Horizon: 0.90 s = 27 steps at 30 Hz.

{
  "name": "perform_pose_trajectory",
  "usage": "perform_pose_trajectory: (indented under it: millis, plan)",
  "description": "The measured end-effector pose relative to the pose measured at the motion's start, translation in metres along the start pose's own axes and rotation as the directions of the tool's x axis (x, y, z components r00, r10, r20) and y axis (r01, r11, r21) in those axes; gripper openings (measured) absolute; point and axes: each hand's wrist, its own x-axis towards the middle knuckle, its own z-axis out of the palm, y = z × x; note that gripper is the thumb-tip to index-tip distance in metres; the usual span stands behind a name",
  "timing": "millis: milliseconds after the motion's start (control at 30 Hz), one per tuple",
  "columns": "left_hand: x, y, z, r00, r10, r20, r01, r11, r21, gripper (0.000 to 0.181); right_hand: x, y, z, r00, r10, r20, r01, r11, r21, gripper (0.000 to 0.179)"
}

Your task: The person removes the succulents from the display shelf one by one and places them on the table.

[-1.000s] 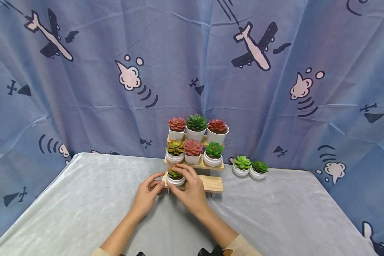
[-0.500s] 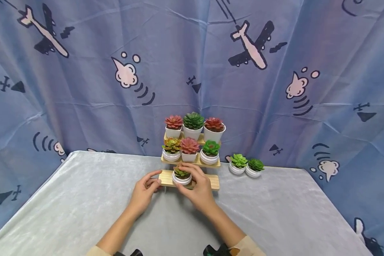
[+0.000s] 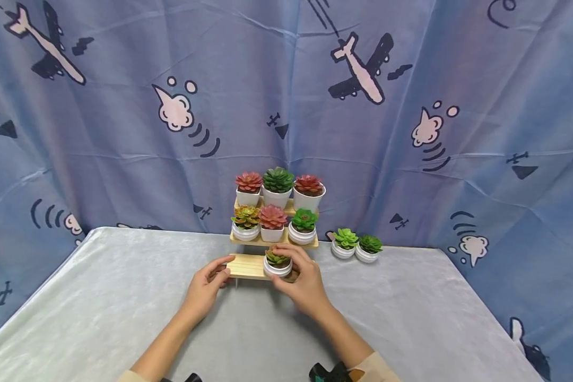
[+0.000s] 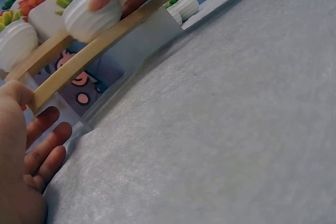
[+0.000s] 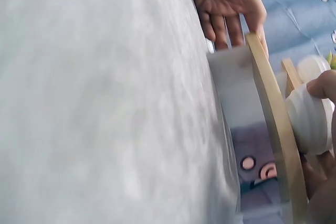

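My right hand [image 3: 307,284] grips a small potted succulent [image 3: 277,269] with yellow-green leaves and a ribbed white pot, thumb in front and fingers over its right side. The pot stands toward the right of the lowest board [image 3: 246,267] of a tiered wooden plant stand. At that board's left end, my left hand [image 3: 204,286] holds the edge between thumb and index finger. In the left wrist view its other fingers [image 4: 50,163] curl loosely below the wooden edge [image 4: 79,64]. From the right wrist, the white pot [image 5: 307,119] shows over the board, its leaves mostly hidden.
Several potted succulents fill the upper tiers, among them a pink one [image 3: 272,217] and a dark green one [image 3: 278,181]. Two more, one bright green [image 3: 345,241] and one darker [image 3: 369,246], stand on the grey cloth right of the stand. A blue patterned curtain [image 3: 248,116] hangs behind.
My right hand has slid the potted succulent rightward along the lowest board, from its left end past the middle. My left hand keeps its place at the board's left end. The head view has shifted slightly.
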Motion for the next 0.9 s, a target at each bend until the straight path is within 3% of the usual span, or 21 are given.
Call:
perform_pose_trajectory:
  millis: [300, 467, 633, 900]
  plan:
    - [-0.001, 0.006, -0.001, 1.000, -0.004, -0.021, 0.004, 1.000, 0.018, 0.032, -0.001, 0.008, -0.008, 1.000, -0.006, 0.006, 0.006, 0.999, 0.034, 0.053]
    - [0.008, 0.013, -0.003, 0.997, -0.064, 0.050, 0.060, 0.996, 0.072, 0.034, -0.001, 0.009, -0.009, 1.000, -0.013, -0.001, 0.013, 0.999, 0.030, 0.054]
    - [0.019, 0.014, -0.002, 0.988, -0.061, 0.139, 0.050, 0.996, 0.078, 0.041, 0.000, 0.009, -0.010, 1.000, -0.019, 0.000, 0.019, 0.999, 0.034, 0.054]
    - [0.018, 0.003, 0.000, 0.992, -0.029, 0.119, 0.024, 0.999, 0.041, 0.037, -0.002, 0.008, -0.010, 1.000, 0.002, 0.021, -0.003, 0.997, 0.073, 0.054]
